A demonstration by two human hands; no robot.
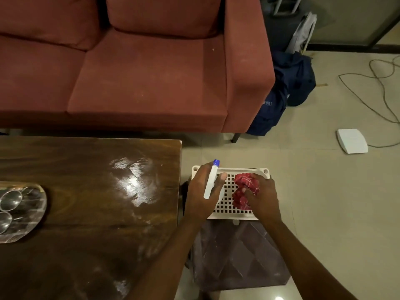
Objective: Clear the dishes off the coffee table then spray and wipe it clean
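Observation:
My left hand (202, 191) grips a slim white spray bottle (210, 185) with a blue cap, held over a white perforated tray (229, 204) just right of the dark wooden coffee table (91, 191). Beside it my right hand (262, 195) clutches a crumpled red cloth (245, 185), pressed on the same tray. The tabletop shows wet, streaky patches near its right end. A dark stone platter (32, 211) carrying shiny metal bowls (10, 200) sits at the table's left edge, partly cut off.
A red sofa (140, 72) stands behind the table. The tray rests on a dark stool or box (238, 256) covered in plastic. On the tiled floor lie a navy bag (281, 92), a white flat device (351, 140) and loose cables (381, 83).

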